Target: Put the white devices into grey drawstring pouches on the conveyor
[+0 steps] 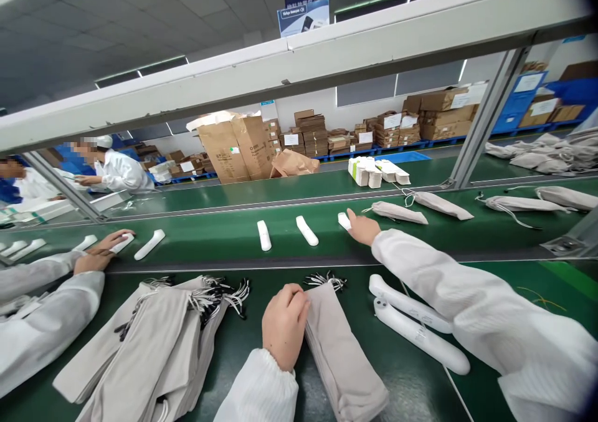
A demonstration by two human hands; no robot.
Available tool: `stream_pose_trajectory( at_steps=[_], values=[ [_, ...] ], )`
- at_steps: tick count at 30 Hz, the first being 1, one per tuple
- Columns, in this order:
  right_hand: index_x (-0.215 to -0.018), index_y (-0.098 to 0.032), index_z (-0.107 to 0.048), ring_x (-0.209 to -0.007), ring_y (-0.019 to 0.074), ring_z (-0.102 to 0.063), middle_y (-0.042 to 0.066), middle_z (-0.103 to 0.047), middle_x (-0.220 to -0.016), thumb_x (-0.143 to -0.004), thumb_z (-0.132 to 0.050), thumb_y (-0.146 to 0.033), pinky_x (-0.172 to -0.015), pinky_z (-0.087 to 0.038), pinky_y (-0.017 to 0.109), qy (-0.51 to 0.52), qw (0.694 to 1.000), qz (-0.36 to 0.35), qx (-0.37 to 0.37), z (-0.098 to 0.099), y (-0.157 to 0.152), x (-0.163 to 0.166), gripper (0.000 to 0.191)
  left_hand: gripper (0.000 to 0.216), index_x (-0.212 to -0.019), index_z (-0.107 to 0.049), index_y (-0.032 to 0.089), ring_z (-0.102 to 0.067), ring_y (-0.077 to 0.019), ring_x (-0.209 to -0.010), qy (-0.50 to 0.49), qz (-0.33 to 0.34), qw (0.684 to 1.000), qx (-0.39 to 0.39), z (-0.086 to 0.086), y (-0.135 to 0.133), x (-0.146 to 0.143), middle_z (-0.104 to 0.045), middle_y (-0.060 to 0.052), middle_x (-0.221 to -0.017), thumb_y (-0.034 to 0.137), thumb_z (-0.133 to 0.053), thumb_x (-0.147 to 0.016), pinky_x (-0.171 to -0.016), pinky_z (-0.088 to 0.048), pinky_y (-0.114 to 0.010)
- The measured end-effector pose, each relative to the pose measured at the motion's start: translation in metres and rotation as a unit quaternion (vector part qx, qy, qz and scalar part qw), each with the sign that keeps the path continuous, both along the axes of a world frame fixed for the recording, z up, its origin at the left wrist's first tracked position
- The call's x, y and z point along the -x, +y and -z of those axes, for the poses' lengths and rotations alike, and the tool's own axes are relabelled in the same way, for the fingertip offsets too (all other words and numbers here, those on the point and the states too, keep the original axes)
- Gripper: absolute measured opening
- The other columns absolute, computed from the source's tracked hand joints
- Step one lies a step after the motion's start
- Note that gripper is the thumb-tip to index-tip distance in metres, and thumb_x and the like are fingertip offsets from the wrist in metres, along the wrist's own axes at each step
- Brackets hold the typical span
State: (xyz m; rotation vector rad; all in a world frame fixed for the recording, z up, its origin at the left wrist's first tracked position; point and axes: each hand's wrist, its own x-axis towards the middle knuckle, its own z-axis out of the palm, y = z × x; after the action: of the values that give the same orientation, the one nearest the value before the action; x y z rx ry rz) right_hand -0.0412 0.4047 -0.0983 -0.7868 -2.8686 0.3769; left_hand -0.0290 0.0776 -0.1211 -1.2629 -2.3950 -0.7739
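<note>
My left hand [284, 325] rests with curled fingers on the top end of a folded beige cloth pouch [343, 353], whose white drawstring ends fan out beyond it. My right hand [362, 227] reaches across the green conveyor belt [210, 225], its fingers on the end of a small white plastic device [344, 221]. Two similar devices [307, 230] [264, 235] lie to its left. Two longer white devices [420, 335] lie on the near belt, right of the pouch.
A co-worker's hand [100, 250] touches another white device [122, 243] at left. A heap of beige pouches [140, 347] lies nearby. Drawstring pouches [523, 204] line the middle belt. White packs [378, 171], cardboard boxes [252, 144] and a grey crossbar [280, 79] stand beyond.
</note>
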Motion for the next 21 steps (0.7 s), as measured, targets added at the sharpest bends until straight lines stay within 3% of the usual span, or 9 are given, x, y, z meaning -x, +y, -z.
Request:
stream_pose_trajectory(
  at_steps=[3,6,10,12,14,16,18,19,21],
  values=[
    [-0.144,-0.006,-0.039,-0.111,0.0373,-0.061,0.03,-0.061,-0.118,-0.088,-0.046,-0.002,-0.091,-0.045,0.05,-0.013,1.0,0.003,0.019,0.019,-0.004,0.01,0.057,0.017,-0.087,-0.064,0.021,-0.062,-0.0197,-0.084,0.044,0.0,0.999,0.029,-0.003,0.0,0.002,-0.067,-0.003,-0.095,0.011,-0.052,-0.092,-0.082,-0.045,-0.038],
    [-0.147,-0.011,-0.038,-0.119,0.037,-0.057,0.029,-0.053,-0.128,-0.083,-0.048,0.004,-0.096,-0.043,0.05,0.007,0.999,-0.02,0.042,0.017,-0.005,0.01,0.066,0.018,-0.095,-0.064,0.021,-0.061,-0.0211,-0.09,0.046,0.002,0.998,0.05,-0.01,0.003,0.003,-0.066,-0.003,-0.096,0.007,-0.056,-0.088,-0.097,-0.04,-0.045],
    [-0.155,-0.02,-0.017,-0.11,0.0273,-0.061,0.021,-0.046,-0.135,-0.083,-0.057,-0.005,-0.094,-0.048,0.042,0.061,0.99,-0.072,0.108,-0.003,-0.014,0.001,0.085,0.018,-0.08,-0.061,0.02,-0.059,-0.0206,-0.088,0.085,-0.008,0.993,0.077,-0.016,0.007,0.005,-0.063,-0.002,-0.088,0.005,-0.054,-0.088,-0.103,-0.036,-0.048],
    [-0.157,-0.025,-0.003,-0.099,0.0202,-0.063,0.016,-0.045,-0.136,-0.081,-0.063,-0.014,-0.087,-0.053,0.037,0.089,0.971,-0.119,0.186,-0.015,-0.027,-0.007,0.097,0.02,-0.078,-0.059,0.019,-0.058,-0.0204,-0.089,0.117,-0.011,0.99,0.079,-0.018,0.007,0.005,-0.063,-0.003,-0.088,0.003,-0.052,-0.089,-0.101,-0.037,-0.046],
    [-0.156,-0.03,0.001,-0.092,0.0163,-0.062,0.012,-0.043,-0.135,-0.077,-0.067,-0.017,-0.083,-0.056,0.037,0.135,0.909,-0.19,0.346,-0.027,-0.046,-0.019,0.105,0.019,-0.081,-0.058,0.019,-0.058,-0.0206,-0.094,0.139,0.003,0.988,0.073,-0.021,0.006,0.003,-0.065,-0.003,-0.093,0.002,-0.051,-0.089,-0.101,-0.036,-0.045],
    [-0.155,-0.036,-0.004,-0.092,0.0155,-0.059,0.009,-0.044,-0.132,-0.071,-0.071,-0.016,-0.084,-0.057,0.041,0.183,0.795,-0.253,0.521,-0.037,-0.068,-0.034,0.109,0.019,-0.085,-0.057,0.019,-0.058,-0.0209,-0.1,0.144,0.037,0.987,0.06,-0.026,0.004,0.001,-0.067,-0.002,-0.096,0.003,-0.049,-0.091,-0.104,-0.033,-0.045],
    [-0.153,-0.04,-0.01,-0.098,0.0169,-0.056,0.006,-0.046,-0.127,-0.068,-0.075,-0.014,-0.087,-0.057,0.043,0.214,0.707,-0.283,0.611,-0.045,-0.089,-0.047,0.11,0.019,-0.087,-0.055,0.02,-0.057,-0.0207,-0.102,0.126,0.076,0.988,0.046,-0.033,0.001,-0.003,-0.068,0.0,-0.094,0.004,-0.046,-0.094,-0.104,-0.031,-0.046],
    [-0.152,-0.041,-0.012,-0.102,0.0178,-0.055,0.005,-0.047,-0.126,-0.068,-0.077,-0.015,-0.087,-0.057,0.042,0.232,0.688,-0.29,0.624,-0.047,-0.099,-0.053,0.11,0.02,-0.086,-0.054,0.02,-0.058,-0.0201,-0.1,0.103,0.094,0.989,0.041,-0.037,-0.001,-0.004,-0.067,0.0,-0.091,0.005,-0.044,-0.095,-0.102,-0.031,-0.045],
    [-0.151,-0.044,-0.013,-0.108,0.0191,-0.054,0.005,-0.046,-0.13,-0.07,-0.079,-0.016,-0.085,-0.056,0.037,0.28,0.68,-0.294,0.611,-0.047,-0.114,-0.061,0.108,0.02,-0.083,-0.051,0.02,-0.057,-0.018,-0.09,0.027,0.123,0.992,0.028,-0.043,-0.004,-0.008,-0.064,0.001,-0.084,0.006,-0.043,-0.095,-0.092,-0.036,-0.041]
  ],
)
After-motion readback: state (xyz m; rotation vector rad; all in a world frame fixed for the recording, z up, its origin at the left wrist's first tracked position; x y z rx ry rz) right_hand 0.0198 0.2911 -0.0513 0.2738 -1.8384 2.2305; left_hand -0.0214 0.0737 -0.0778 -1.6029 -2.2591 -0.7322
